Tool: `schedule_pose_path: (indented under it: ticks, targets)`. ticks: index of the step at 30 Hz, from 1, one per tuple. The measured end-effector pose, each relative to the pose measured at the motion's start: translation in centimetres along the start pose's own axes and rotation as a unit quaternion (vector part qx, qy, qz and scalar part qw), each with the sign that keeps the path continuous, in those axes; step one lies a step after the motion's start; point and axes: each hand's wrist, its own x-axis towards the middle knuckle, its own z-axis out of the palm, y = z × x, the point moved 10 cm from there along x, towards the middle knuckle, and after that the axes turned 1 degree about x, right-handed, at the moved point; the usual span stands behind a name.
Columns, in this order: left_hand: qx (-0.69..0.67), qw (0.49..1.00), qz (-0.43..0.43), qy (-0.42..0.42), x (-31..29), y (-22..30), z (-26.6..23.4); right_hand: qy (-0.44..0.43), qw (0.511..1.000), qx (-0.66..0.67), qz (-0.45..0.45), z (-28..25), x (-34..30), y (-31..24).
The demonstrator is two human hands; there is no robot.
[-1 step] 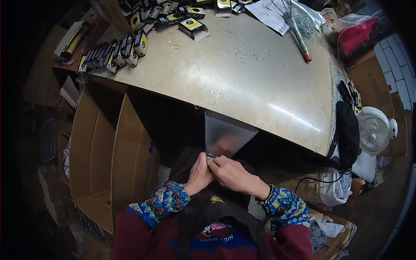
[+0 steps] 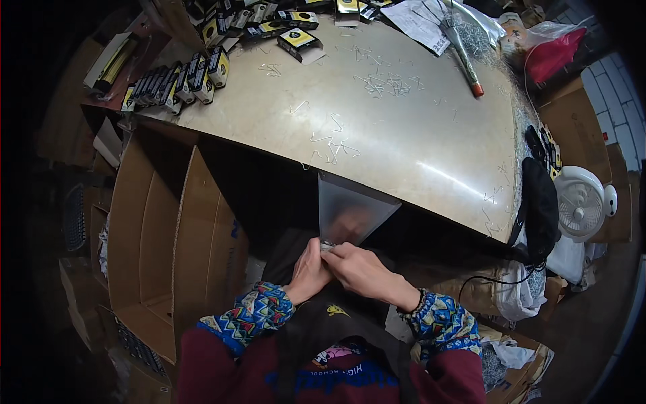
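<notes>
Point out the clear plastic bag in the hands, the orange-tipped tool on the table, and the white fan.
clear plastic bag (image 2: 351, 210), head view, middle of its flat face
orange-tipped tool (image 2: 465, 62), head view, along its shaft
white fan (image 2: 580, 203), head view, centre of its grille

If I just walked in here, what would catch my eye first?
Probably the two hands, left hand and right hand, pinching the bottom of a clear plastic bag just below the table edge. Next, the rows of small black-and-yellow boxes along the table's far left.
</notes>
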Motion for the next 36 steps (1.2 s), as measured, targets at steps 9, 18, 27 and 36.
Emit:
schedule_pose_path:
  ticks: [9, 18, 27, 36]
  targets:
    - [0.034, 0.989, 0.113, 0.089, -1.4, 3.3, -5.5, 0.171, 0.972, 0.147, 0.068, -7.2, -0.3, 1.8]
    - [0.02, 0.979, 0.169, 0.11, 2.5, 9.5, -6.5, 0.192, 0.966, 0.123, 0.124, -10.2, 0.1, 2.7]
    - [0.06, 0.951, 0.255, 0.167, 3.0, 14.1, -7.6, 0.337, 0.941, 0.03, -0.006, -11.7, 0.7, -0.6]
    - [0.03, 0.958, 0.229, 0.17, 3.9, 13.9, -8.1, 0.298, 0.952, 0.059, -0.039, -12.2, 0.7, -0.5]
